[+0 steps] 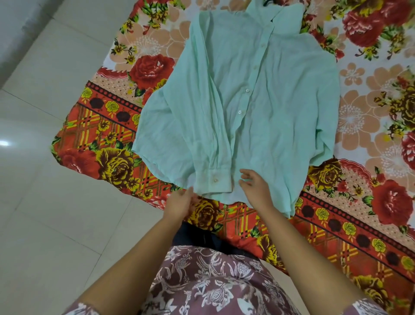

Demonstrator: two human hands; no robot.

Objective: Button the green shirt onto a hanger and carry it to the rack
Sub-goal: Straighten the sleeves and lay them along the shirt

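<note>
The pale green shirt [258,94] lies flat on the bed, front up, collar at the far end. Its placket shows a row of white buttons, and one sleeve is folded down across the front with its cuff [213,178] near the hem. A dark bit of hanger [267,2] peeks out at the collar. My left hand [179,202] hovers at the hem's left edge, fingers loosely straight, holding nothing. My right hand [253,182] is over the hem beside the cuff, fingers relaxed and spread, gripping nothing.
A floral bedsheet [107,139] in red, orange and yellow covers the bed under the shirt. White tiled floor [45,202] lies to the left. No rack is in view.
</note>
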